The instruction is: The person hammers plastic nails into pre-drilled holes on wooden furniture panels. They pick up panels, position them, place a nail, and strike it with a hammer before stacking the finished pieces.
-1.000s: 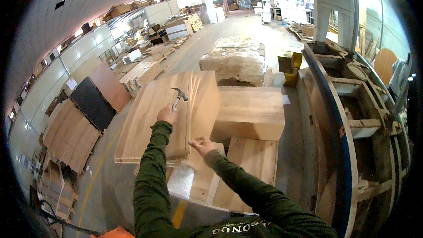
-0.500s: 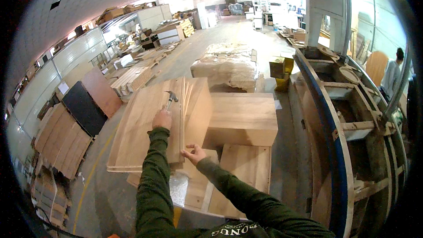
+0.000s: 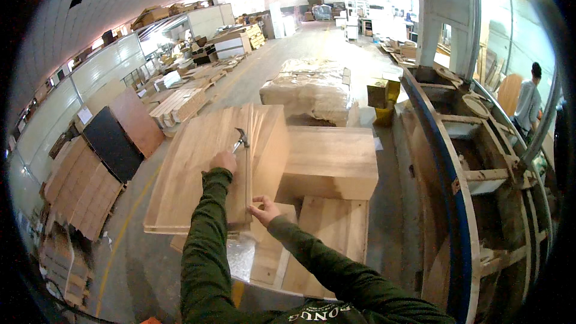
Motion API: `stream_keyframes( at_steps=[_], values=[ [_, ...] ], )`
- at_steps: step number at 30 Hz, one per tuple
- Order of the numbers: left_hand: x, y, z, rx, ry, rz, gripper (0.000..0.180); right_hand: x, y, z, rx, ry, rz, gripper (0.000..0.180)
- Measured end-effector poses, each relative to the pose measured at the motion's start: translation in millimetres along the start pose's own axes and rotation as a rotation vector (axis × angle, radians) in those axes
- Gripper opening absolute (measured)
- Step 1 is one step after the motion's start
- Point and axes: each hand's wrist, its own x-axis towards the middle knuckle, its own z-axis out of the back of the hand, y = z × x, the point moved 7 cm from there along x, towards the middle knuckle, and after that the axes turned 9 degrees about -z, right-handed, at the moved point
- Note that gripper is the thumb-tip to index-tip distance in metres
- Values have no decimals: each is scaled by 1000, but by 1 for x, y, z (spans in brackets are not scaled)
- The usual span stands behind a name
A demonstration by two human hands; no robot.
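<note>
A claw hammer (image 3: pixel 242 137) is in my left hand (image 3: pixel 224 162), its fingers wrapped round the handle. The hammer's head is beside a long, thin wooden strip (image 3: pixel 248 168) that runs along the right edge of a large wooden panel (image 3: pixel 195 162). My right hand (image 3: pixel 264 210) pinches at the near end of that strip, thumb and fingers together. Several thin wooden strips (image 3: pixel 258 129) lie close by on top of the wooden box. Whether the hammer touches the strip, I cannot tell.
Right of the panel sits a wooden box (image 3: pixel 330 156), with flat boards (image 3: pixel 327 234) nearer me. A wrapped stack (image 3: pixel 306 93) stands beyond. On the right runs a long frame bench (image 3: pixel 444 150); a person (image 3: pixel 528 102) stands behind it. Leaning boards (image 3: pixel 114 144) are at left.
My left hand and the hammer have shifted slightly right, nearer the strip, and the hammer head has turned. My right hand stays at the strip's near end.
</note>
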Motion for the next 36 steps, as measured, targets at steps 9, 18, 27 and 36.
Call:
stream_keyframes(
  at_steps=[9,18,27,36],
  values=[
    [9,18,-9,-39,-17,-2,27,-32,21,1,96,56,10,42],
    [-205,-4,25,-1160,-198,-215,31,-185,-91,104,1234,278,-500,14],
    [-324,-75,-44,-1670,-11,-48,31,-234,13,85,1170,187,-522,47],
    [-338,-78,-45,-1498,146,8,20,-238,38,51,1460,327,-557,96]
  ],
)
